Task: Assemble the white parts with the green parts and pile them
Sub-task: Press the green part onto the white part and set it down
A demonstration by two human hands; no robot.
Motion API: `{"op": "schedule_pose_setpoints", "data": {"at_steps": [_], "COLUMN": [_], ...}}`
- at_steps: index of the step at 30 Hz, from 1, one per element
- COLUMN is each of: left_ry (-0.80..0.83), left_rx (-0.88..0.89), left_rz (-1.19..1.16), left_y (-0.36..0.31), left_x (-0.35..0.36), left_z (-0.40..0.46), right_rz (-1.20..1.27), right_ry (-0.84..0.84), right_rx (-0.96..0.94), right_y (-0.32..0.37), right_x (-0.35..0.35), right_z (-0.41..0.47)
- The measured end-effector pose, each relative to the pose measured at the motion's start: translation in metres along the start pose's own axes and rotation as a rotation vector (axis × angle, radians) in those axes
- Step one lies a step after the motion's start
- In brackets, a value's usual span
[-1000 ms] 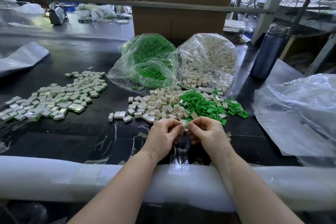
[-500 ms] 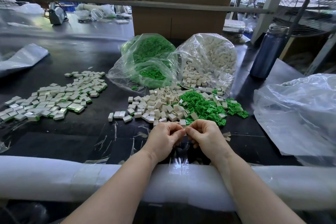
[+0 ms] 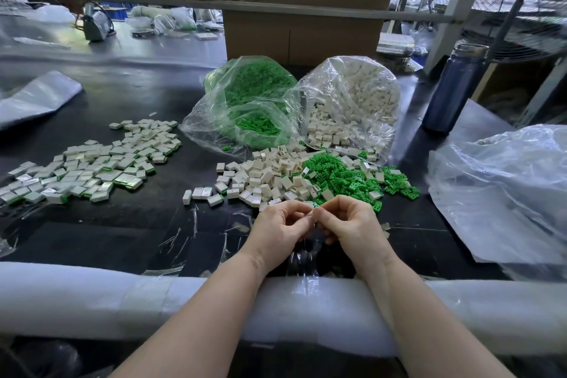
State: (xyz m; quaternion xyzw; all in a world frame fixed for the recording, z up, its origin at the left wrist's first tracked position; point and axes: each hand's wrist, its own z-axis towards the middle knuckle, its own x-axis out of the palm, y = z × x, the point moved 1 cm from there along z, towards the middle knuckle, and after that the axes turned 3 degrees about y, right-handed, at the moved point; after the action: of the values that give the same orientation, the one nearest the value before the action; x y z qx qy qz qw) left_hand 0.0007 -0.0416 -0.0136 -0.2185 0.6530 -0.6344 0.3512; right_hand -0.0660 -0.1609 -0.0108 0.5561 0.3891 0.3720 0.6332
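Note:
My left hand (image 3: 280,228) and my right hand (image 3: 349,224) meet fingertip to fingertip just in front of the loose parts, fingers curled. Between them they pinch a small white part (image 3: 310,214) with a bit of green showing; most of it is hidden by the fingers. Loose white parts (image 3: 270,176) lie heaped beyond the left hand, loose green parts (image 3: 340,176) beyond the right. A spread of assembled white-and-green pieces (image 3: 92,167) lies at the left of the black table (image 3: 92,233).
Two clear bags stand behind the heaps, one with green parts (image 3: 254,101), one with white parts (image 3: 352,101). A dark bottle (image 3: 451,89) stands at the right, crumpled clear plastic (image 3: 503,190) near it. White foam padding (image 3: 92,294) lines the near edge. Cardboard boxes (image 3: 303,31) stand behind.
Both hands stayed together at the same spot; the fingers shifted slightly around the small part, and the hands drew a little nearer to me.

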Motion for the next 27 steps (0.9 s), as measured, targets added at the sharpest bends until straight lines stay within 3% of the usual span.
{"op": "schedule_pose_setpoints", "data": {"at_steps": [6, 19, 27], "left_ry": [-0.024, -0.036, -0.005], "left_rx": [0.0, 0.038, 0.107], "left_rz": [0.101, 0.045, 0.092], "left_y": [-0.0005, -0.0021, -0.0077], "left_x": [-0.0018, -0.0021, -0.0015], "left_z": [0.0, 0.0012, -0.0022], "right_rz": [-0.012, 0.106, -0.001], "right_ry": [0.043, 0.062, 0.223], "right_rx": [-0.022, -0.005, 0.075], "right_y": [-0.0007, 0.0015, 0.0032], "right_x": [-0.0008, 0.0005, 0.0045], "right_z": [-0.0003, -0.0009, -0.0021]}}
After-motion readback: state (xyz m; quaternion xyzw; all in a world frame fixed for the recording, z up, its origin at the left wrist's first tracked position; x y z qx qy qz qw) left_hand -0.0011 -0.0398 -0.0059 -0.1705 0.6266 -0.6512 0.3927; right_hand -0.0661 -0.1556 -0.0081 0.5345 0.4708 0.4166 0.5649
